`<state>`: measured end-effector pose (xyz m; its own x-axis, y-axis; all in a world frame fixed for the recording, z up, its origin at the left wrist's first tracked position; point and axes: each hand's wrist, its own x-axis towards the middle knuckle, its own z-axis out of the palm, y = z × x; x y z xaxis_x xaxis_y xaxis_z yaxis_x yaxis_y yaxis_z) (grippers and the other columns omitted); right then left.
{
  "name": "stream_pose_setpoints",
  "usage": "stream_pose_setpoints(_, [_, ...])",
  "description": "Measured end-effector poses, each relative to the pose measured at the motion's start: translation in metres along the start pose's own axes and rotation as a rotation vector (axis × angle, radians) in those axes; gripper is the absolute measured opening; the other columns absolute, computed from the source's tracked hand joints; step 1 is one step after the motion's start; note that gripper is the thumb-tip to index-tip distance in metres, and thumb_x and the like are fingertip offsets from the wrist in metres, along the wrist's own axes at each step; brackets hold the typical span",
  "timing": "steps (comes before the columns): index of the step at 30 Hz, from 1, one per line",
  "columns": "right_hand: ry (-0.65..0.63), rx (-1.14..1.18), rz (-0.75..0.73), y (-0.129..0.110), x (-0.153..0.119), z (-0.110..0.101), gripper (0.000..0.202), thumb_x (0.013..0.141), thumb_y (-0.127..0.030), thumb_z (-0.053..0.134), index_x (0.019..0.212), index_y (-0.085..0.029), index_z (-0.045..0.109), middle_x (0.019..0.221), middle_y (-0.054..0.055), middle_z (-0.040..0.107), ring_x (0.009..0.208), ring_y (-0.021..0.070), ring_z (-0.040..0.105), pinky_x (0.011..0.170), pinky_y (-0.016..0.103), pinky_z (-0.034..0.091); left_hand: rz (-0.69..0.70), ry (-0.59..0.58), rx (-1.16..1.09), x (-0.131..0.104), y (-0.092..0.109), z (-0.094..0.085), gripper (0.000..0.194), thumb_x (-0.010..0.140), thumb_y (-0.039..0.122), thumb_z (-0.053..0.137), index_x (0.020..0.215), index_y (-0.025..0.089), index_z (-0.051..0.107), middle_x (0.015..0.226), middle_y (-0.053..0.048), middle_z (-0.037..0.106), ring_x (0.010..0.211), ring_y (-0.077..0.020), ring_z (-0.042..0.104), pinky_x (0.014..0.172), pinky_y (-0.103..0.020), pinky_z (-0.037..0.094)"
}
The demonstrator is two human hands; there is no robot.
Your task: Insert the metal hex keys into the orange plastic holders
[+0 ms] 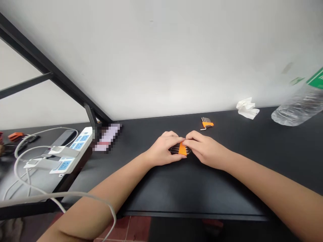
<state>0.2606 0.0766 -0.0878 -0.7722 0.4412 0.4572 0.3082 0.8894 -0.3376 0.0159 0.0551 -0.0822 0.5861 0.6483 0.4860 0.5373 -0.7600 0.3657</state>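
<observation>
On the bench (191, 198), nearest us, we had hex keys (174, 148) in an orange holder (182, 150) between our hands, their long axis running roughly nine to three o'clock. Our left hand (161, 149), at nine, grasped the set, thumb towards six. Our right hand (209, 150), at three, bunched its fingers against the holder; we couldn't tell whether they gripped a key. Farther off, towards one, lay a second key set (208, 124).

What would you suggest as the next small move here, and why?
Perhaps ease out one of the metal keys with the right hand: the left hand grips the orange holder that carries them, while the right is bunched at its edge.
</observation>
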Motion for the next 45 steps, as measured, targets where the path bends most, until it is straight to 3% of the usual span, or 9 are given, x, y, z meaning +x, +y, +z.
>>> stream_pose_setpoints(6, [0.141,0.25,0.087,0.006,0.005,0.006,0.015,0.098,-0.014,0.05,0.095,-0.021,0.063,0.099,0.007,0.065,0.086,0.0174,0.062,0.079,0.032,0.052,-0.012,-0.01,-0.018,0.001,-0.001,0.0,0.05,0.082,0.046,0.079,0.124,0.022,0.068,0.098,-0.007,0.073,0.091,-0.0211,0.066,0.089,-0.038,0.055])
stream_pose_setpoints(11, [0.142,0.272,0.095,0.011,0.005,0.006,0.02,0.099,-0.015,0.052,0.095,-0.021,0.07,0.098,0.006,0.072,0.085,0.0169,0.067,0.079,0.032,0.054,0.015,0.013,0.002,-0.001,-0.003,0.002,0.053,0.081,0.047,0.079,0.126,0.022,0.067,0.099,-0.008,0.073,0.092,-0.0221,0.067,0.09,-0.04,0.055])
stream_pose_setpoints(15, [0.124,0.153,0.059,0.027,0.002,0.003,0.022,0.1,-0.017,0.052,0.102,-0.021,0.073,0.101,0.007,0.072,0.09,0.0183,0.068,0.084,0.034,0.055,-0.029,0.015,0.04,-0.002,-0.005,-0.002,0.051,0.082,0.043,0.079,0.127,0.022,0.065,0.1,-0.007,0.072,0.093,-0.0212,0.067,0.091,-0.039,0.054])
stream_pose_setpoints(22, [-0.048,-0.154,0.144,0.059,-0.005,0.001,0.023,0.098,-0.021,0.054,0.101,-0.02,0.077,0.104,0.008,0.067,0.09,0.0195,0.065,0.081,0.036,0.054,-0.154,0.05,0.141,-0.003,-0.018,-0.009,0.046,0.08,0.03,0.074,0.124,0.02,0.063,0.099,-0.005,0.072,0.087,-0.0193,0.065,0.089,-0.037,0.055])
stream_pose_setpoints(32, [-0.142,-0.323,0.127,0.045,-0.002,-0.001,0.026,0.099,-0.014,0.051,0.09,-0.016,0.074,0.094,0.009,0.066,0.089,0.0211,0.063,0.08,0.035,0.05,-0.141,0.022,0.169,-0.002,-0.019,-0.006,0.047,0.082,0.034,0.075,0.124,0.019,0.062,0.095,-0.004,0.071,0.083,-0.0185,0.063,0.089,-0.038,0.054])
stream_pose_setpoints(36, [-0.179,-0.307,0.177,0.041,-0.002,-0.001,0.025,0.099,-0.015,0.05,0.085,-0.016,0.071,0.091,0.008,0.064,0.082,0.0188,0.061,0.075,0.032,0.049,-0.136,0.003,0.177,-0.002,-0.019,-0.005,0.047,0.083,0.034,0.076,0.124,0.018,0.062,0.093,-0.004,0.069,0.084,-0.0185,0.064,0.09,-0.037,0.053])
stream_pose_setpoints(42, [-0.159,-0.231,0.234,0.038,-0.002,0.0,0.019,0.098,-0.016,0.052,0.098,-0.018,0.071,0.097,0.007,0.064,0.088,0.0193,0.063,0.078,0.032,0.048,-0.122,-0.015,0.158,-0.002,-0.019,-0.004,0.047,0.082,0.033,0.076,0.125,0.019,0.062,0.094,-0.004,0.07,0.087,-0.0194,0.064,0.089,-0.037,0.052])
stream_pose_setpoints(45, [-0.185,-0.249,0.248,0.036,0.0,-0.001,0.024,0.099,-0.016,0.048,0.09,-0.018,0.07,0.094,0.007,0.063,0.085,0.0187,0.062,0.076,0.031,0.047,-0.125,-0.014,0.154,-0.002,-0.019,-0.005,0.046,0.083,0.034,0.076,0.125,0.02,0.062,0.095,-0.004,0.069,0.087,-0.0194,0.064,0.09,-0.038,0.051])
